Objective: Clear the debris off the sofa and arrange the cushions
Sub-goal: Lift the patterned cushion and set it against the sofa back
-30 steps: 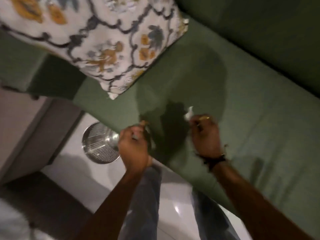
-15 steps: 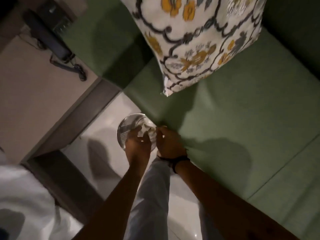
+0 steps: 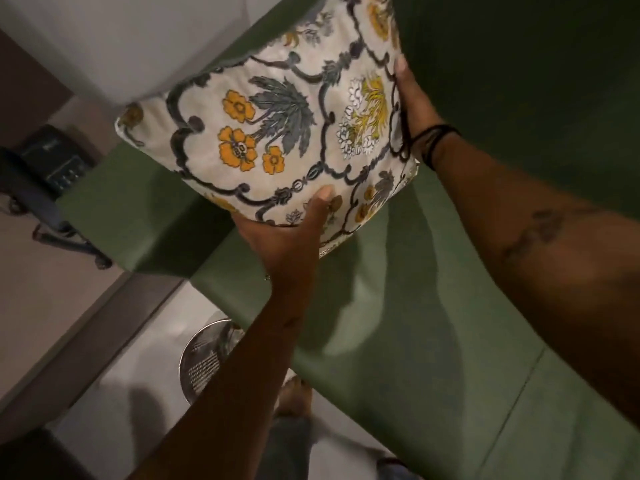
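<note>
Two hands, left hand [image 3: 280, 237], right hand [image 3: 414, 102], clasping cushion [image 3: 277, 133]

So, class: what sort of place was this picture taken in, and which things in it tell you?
Probably a hotel room or a home sitting area: a green sofa, a floral cushion gripped by both hands, a corded desk phone and a mesh waste bin on the floor.

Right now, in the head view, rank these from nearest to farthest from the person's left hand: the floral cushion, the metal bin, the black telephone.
1. Floral cushion: gripped by the left hand at its lower edge.
2. Metal bin: on the floor below, beside the sofa.
3. Black telephone: far left, on the side table.
</note>
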Motion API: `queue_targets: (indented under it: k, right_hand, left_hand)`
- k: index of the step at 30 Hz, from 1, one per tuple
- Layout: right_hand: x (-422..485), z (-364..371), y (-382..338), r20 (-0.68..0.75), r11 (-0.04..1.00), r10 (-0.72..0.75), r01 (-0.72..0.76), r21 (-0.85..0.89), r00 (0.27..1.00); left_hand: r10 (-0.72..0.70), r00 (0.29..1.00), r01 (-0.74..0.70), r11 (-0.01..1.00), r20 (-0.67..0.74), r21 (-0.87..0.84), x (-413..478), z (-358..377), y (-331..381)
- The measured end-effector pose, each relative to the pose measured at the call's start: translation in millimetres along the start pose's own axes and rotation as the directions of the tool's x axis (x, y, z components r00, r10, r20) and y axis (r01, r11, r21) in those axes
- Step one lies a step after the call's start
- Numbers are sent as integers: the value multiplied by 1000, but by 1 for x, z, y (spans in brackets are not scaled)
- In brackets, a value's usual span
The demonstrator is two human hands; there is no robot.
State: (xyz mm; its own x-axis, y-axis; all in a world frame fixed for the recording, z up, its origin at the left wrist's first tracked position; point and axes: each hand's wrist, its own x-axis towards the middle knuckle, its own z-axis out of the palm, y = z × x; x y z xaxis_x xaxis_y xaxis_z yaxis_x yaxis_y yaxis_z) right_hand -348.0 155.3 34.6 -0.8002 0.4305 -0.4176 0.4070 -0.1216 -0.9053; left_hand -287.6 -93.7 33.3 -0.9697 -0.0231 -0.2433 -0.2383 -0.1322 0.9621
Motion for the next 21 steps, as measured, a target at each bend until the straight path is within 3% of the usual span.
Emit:
queue_targets:
  k: [2,4,8,12,15,17,19,21]
  right_hand:
    - [-21,-6,3,-67,989,-30,39,142,997]
    - [-59,-16,12,-257,966,-77,136,221,963]
    - [-149,-57,52,-634,902,-99,339,269,767]
    - [-191,-93,79,-774,888,-68,392,242,630]
    - [-191,-106,95,-784,910,-5,328,254,620]
    - [-193,-116,103,-743,939,5,252,233,669]
    - [-202,-127,109,-698,961,-20,207,184,716]
    - [-224,-135,110,-719,986,-6,126,114,695]
  left_hand:
    - [-6,995,6,1000,95,-3,-4,-3,3]
    - [10,981,-12,1000,192,11,-6,-6,7]
    - [18,893,-57,996,450,75,18,21,24]
    - [-40,735,-165,957,677,237,63,99,26]
    - [-183,637,-219,888,749,404,73,137,18]
    - [-213,644,-223,866,735,447,69,150,13]
    - [-138,718,-217,887,682,408,53,160,11]
    - [-11,781,-245,915,624,322,21,161,10]
